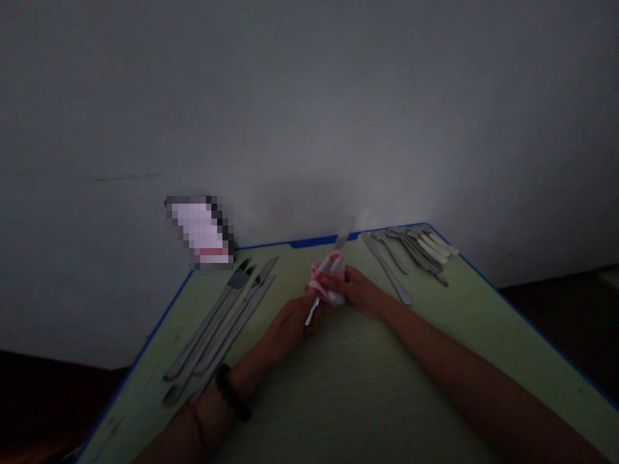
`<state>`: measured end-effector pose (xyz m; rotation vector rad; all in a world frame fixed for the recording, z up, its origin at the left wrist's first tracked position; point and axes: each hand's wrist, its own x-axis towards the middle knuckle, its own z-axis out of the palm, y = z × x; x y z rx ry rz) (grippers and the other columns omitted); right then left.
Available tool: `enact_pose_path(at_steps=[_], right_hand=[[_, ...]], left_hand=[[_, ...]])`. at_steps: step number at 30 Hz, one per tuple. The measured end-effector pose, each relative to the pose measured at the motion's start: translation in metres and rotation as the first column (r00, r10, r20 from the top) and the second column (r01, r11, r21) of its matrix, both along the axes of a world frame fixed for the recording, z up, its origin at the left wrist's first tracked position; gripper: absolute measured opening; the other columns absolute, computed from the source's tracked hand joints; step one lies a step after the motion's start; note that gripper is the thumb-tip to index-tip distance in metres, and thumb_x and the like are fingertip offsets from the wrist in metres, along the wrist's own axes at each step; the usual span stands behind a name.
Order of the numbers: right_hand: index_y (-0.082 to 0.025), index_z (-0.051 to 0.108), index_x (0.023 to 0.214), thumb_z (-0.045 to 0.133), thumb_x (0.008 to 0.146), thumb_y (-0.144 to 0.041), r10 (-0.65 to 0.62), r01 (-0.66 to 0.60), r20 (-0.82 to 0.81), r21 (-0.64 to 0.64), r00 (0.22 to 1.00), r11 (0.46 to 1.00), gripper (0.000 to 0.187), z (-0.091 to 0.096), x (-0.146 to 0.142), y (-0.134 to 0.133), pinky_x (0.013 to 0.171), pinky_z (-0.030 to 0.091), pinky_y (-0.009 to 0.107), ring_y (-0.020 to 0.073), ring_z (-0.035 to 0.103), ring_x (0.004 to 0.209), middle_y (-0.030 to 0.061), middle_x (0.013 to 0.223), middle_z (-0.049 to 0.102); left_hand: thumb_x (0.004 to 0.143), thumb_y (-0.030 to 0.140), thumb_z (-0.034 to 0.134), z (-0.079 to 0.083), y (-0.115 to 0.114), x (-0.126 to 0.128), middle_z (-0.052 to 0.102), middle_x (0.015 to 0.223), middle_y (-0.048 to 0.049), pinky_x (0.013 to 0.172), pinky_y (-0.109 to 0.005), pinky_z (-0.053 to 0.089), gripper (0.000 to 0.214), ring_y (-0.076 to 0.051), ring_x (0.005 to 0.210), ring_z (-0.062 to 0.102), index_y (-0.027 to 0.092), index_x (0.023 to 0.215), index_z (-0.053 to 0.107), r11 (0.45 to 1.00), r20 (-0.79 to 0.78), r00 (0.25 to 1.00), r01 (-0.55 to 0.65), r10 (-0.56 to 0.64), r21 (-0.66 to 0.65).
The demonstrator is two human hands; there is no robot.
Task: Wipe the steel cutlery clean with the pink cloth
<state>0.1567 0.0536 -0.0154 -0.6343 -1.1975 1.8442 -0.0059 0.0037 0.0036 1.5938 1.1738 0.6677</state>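
My left hand (290, 325) is closed round the handle of a table knife (344, 234), whose blade points away toward the wall. My right hand (360, 290) is closed on a pink and white cloth (329, 274) that is wrapped round the middle of the knife. Both hands meet above the middle of a light green table (367, 386) with a blue edge. A dark beaded bracelet (232, 393) is on my left wrist.
Several long knives (220, 322) lie side by side on the table's left part. A group of several spoons, forks and knives (411, 254) lies at the far right corner. A blurred pink and white object (200, 229) stands against the grey wall at the far left corner.
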Motion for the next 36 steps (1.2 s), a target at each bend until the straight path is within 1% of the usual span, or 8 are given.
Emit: enact_pose_path(at_steps=[4, 10, 13, 17, 20, 23, 31, 36], right_hand=[[-0.018, 0.064, 0.098, 0.073, 0.067, -0.037, -0.063, 0.062, -0.051, -0.026, 0.997, 0.998, 0.037, -0.001, -0.002, 0.001, 0.067, 0.047, 0.024, 0.0137, 0.062, 0.073, 0.0028, 0.085, 0.067], [-0.017, 0.061, 0.086, 0.068, 0.07, -0.046, -0.331, 0.298, -0.213, -0.172, 0.919, 0.939, 0.034, 0.002, -0.005, 0.005, 0.067, 0.05, 0.031, 0.0167, 0.065, 0.068, 0.0044, 0.076, 0.069], [-0.016, 0.062, 0.086, 0.069, 0.07, -0.044, -0.274, 0.242, -0.23, -0.158, 0.934, 0.957, 0.033, 0.004, -0.003, 0.006, 0.069, 0.05, 0.033, 0.017, 0.065, 0.068, 0.0049, 0.076, 0.069], [-0.017, 0.062, 0.088, 0.07, 0.071, -0.039, -0.168, 0.154, -0.225, -0.08, 0.96, 0.985, 0.029, 0.003, -0.001, 0.004, 0.068, 0.049, 0.031, 0.016, 0.063, 0.069, 0.004, 0.077, 0.068], [-0.017, 0.062, 0.089, 0.069, 0.073, -0.035, -0.105, 0.102, -0.193, -0.028, 0.976, 0.994, 0.025, 0.001, 0.0, 0.002, 0.064, 0.047, 0.027, 0.0138, 0.061, 0.067, 0.0026, 0.079, 0.067], [-0.017, 0.062, 0.088, 0.068, 0.073, -0.037, -0.115, 0.112, -0.166, -0.028, 0.979, 0.993, 0.025, 0.001, -0.001, 0.002, 0.06, 0.045, 0.026, 0.0129, 0.059, 0.063, 0.0023, 0.078, 0.066], [-0.02, 0.06, 0.09, 0.067, 0.074, -0.041, -0.329, 0.273, -0.339, -0.204, 0.881, 0.94, 0.027, 0.002, 0.0, 0.014, 0.069, 0.047, 0.028, 0.0135, 0.062, 0.071, 0.0006, 0.078, 0.068], [-0.018, 0.063, 0.089, 0.069, 0.073, -0.036, -0.174, 0.156, -0.239, -0.092, 0.955, 0.983, 0.025, 0.001, 0.002, 0.007, 0.067, 0.045, 0.027, 0.0129, 0.06, 0.069, 0.0018, 0.079, 0.067]], left_hand=[[0.09, 0.051, 0.03, -0.001, -0.001, 0.0, 0.041, 0.054, 0.0044, 0.051, -0.024, 0.032, 0.047, -0.01, 0.05, 0.039, 0.019, 0.059, 0.041, 0.997, -0.094, 0.995, 0.037, -0.03, 0.072], [0.091, 0.046, 0.031, 0.007, -0.004, -0.002, 0.043, 0.053, 0.0036, 0.057, -0.023, 0.034, 0.047, -0.01, 0.053, 0.042, 0.017, 0.056, 0.044, 0.98, -0.099, 0.98, 0.182, -0.174, 0.078], [0.09, 0.045, 0.033, 0.005, -0.003, -0.003, 0.045, 0.053, 0.0036, 0.053, -0.022, 0.034, 0.043, -0.01, 0.051, 0.041, 0.016, 0.063, 0.05, 0.985, 0.029, 0.984, 0.174, -0.174, 0.005], [0.089, 0.045, 0.033, -0.006, 0.004, -0.005, 0.042, 0.048, 0.0064, 0.04, -0.02, 0.026, 0.036, -0.008, 0.04, 0.034, 0.016, 0.085, 0.055, 0.994, 0.195, 0.981, 0.022, -0.001, -0.105], [0.09, 0.047, 0.029, -0.01, 0.006, -0.004, 0.038, 0.047, 0.0072, 0.04, -0.02, 0.026, 0.04, -0.008, 0.04, 0.032, 0.016, 0.081, 0.053, 0.998, 0.171, 0.985, -0.024, 0.035, -0.063], [0.089, 0.046, 0.037, -0.006, 0.003, 0.001, 0.04, 0.054, 0.0068, 0.044, -0.02, 0.03, 0.033, -0.008, 0.046, 0.037, 0.018, 0.081, 0.051, 0.999, 0.095, 0.995, -0.035, 0.034, 0.005], [0.09, 0.045, 0.034, 0.006, -0.004, 0.006, 0.038, 0.054, 0.0069, 0.043, -0.019, 0.029, 0.034, -0.008, 0.046, 0.035, 0.017, 0.084, 0.052, 1.0, -0.008, 1.0, -0.002, 0.002, 0.021], [0.091, 0.045, 0.031, 0.001, -0.002, 0.003, 0.035, 0.053, 0.0077, 0.042, -0.018, 0.028, 0.035, -0.008, 0.045, 0.033, 0.018, 0.083, 0.05, 1.0, 0.096, 0.995, -0.014, 0.014, -0.006]])
